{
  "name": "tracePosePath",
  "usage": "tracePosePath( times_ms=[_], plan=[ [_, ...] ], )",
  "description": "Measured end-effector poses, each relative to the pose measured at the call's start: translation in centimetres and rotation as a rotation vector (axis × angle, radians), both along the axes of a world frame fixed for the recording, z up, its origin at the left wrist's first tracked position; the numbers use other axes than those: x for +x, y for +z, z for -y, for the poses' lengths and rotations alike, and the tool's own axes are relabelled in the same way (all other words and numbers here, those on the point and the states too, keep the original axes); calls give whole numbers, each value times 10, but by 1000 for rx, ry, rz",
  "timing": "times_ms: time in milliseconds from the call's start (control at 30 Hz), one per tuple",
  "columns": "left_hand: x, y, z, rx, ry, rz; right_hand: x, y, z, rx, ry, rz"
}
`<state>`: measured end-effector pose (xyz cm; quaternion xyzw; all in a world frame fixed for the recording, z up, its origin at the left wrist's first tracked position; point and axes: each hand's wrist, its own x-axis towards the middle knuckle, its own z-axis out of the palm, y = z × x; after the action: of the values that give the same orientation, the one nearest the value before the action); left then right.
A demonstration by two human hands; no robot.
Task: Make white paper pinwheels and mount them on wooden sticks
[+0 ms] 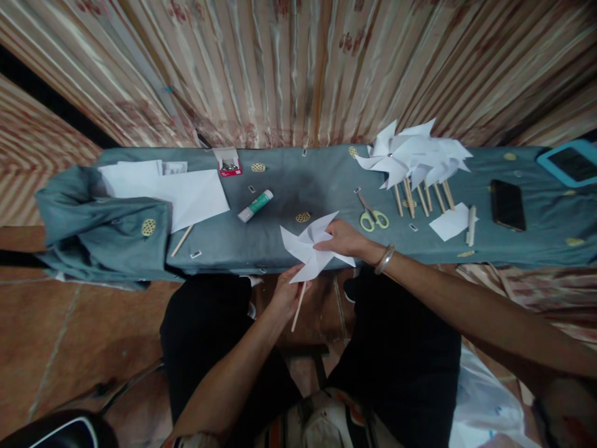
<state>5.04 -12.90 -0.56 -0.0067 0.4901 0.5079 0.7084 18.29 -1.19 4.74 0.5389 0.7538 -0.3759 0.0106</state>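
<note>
A white paper pinwheel (311, 246) hangs over the near edge of the blue-grey cloth-covered bench (289, 186). My left hand (285, 291) is closed round its wooden stick (299, 306) just below the paper. My right hand (342, 239), with a silver bangle at the wrist, presses its fingers together on the pinwheel's centre. Several finished pinwheels (413, 155) on sticks lie at the back right of the bench.
On the bench lie green-handled scissors (372, 218), a glue stick (255, 206), a small pink box of pins (228, 163), white paper sheets (184, 193), a loose stick (181, 240), a paper square (450, 222), a black phone (507, 204) and a blue-cased tablet (571, 163). Striped curtain behind.
</note>
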Motion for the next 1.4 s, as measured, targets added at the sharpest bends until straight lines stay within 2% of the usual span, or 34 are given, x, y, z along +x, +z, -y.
tracePosePath(
  times_ms=[433,933,1100,1400],
  plan=[
    [0,-5,0,2,22,14,6,-9,0,-73,-55,-134],
    [0,-5,2,-9,8,34,6,-9,-4,-87,0,-126],
    [0,-4,2,-11,1,27,5,-3,-10,-83,54,-47],
    [-1,-5,-1,-6,-61,18,-7,18,-21,-79,216,79]
  ],
)
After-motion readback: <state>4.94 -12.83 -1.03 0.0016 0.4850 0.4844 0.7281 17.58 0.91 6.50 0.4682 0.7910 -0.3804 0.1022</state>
